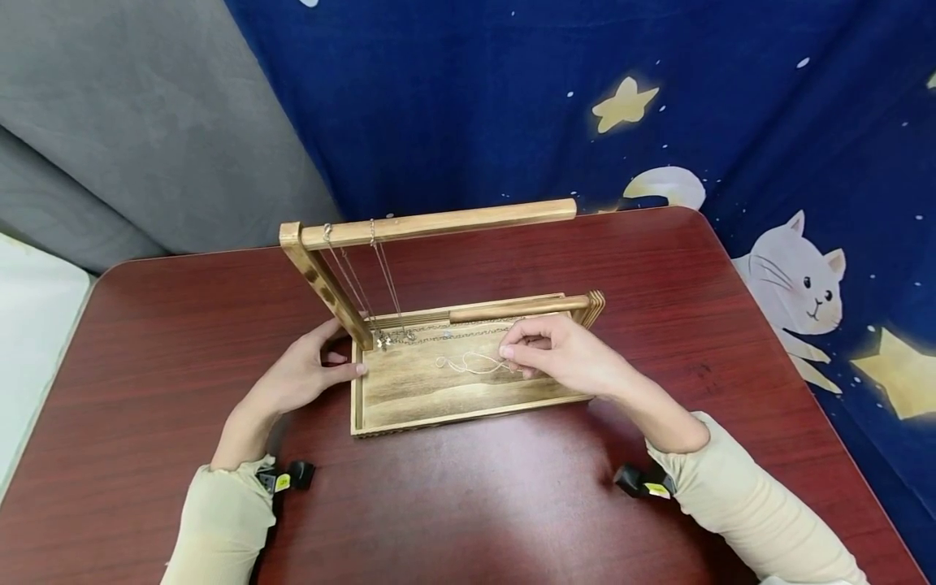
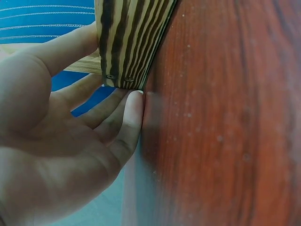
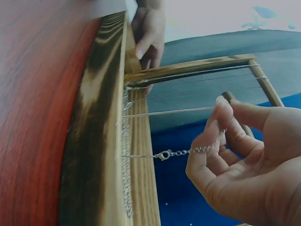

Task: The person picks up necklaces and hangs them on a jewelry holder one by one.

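Note:
In the head view, a wooden jewelry stand (image 1: 468, 396) has a tray base, an upright post and a top bar. My left hand (image 1: 305, 370) holds the stand's left end, thumb on the rim and fingers beside the post; the left wrist view shows its fingertips at the striped end piece (image 2: 127, 47). Over the tray's right part, my right hand (image 1: 559, 351) pinches a thin silver necklace (image 1: 475, 363), part of which lies looped on the tray. Its lobster clasp (image 3: 163, 155) and extender chain hang by the fingers in the right wrist view.
Two necklaces (image 1: 387, 276) hang from the top bar (image 1: 453, 223), near its left end, with pendants low by the post. Chains (image 1: 468, 331) lie along the tray's back. A lower wooden bar (image 1: 512, 309) runs behind the right hand. The stand sits on a red-brown table (image 1: 453, 504).

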`<state>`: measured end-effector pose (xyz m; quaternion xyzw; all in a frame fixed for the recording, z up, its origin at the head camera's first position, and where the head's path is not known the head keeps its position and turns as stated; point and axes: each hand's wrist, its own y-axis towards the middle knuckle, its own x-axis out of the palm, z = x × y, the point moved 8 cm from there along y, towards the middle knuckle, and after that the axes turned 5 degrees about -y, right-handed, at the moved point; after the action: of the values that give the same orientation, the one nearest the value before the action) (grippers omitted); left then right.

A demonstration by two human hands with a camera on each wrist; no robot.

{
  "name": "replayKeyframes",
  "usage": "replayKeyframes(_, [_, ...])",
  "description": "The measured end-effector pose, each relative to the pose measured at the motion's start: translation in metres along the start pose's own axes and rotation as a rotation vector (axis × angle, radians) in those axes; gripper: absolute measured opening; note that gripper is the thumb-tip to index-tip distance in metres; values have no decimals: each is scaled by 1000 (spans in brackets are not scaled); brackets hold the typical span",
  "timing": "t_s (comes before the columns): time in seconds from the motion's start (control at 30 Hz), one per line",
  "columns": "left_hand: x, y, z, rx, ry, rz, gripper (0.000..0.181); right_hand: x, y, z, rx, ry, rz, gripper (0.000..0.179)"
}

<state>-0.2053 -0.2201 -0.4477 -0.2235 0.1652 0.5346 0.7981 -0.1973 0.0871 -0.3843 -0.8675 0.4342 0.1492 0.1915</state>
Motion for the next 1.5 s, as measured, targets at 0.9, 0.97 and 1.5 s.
replayKeyframes(0.9, [0,1,-1,-11,3,4,81,-21,-26,-43,-206,263,-95,19])
replayKeyframes(0.97, [0,0,-1,-15,5,4,81,-24,-28,-44,-212,275,-81,18])
replayKeyframes(1.5, [0,0,0,-12,6,5,81,-54,-47,-66,-317,268,86,18])
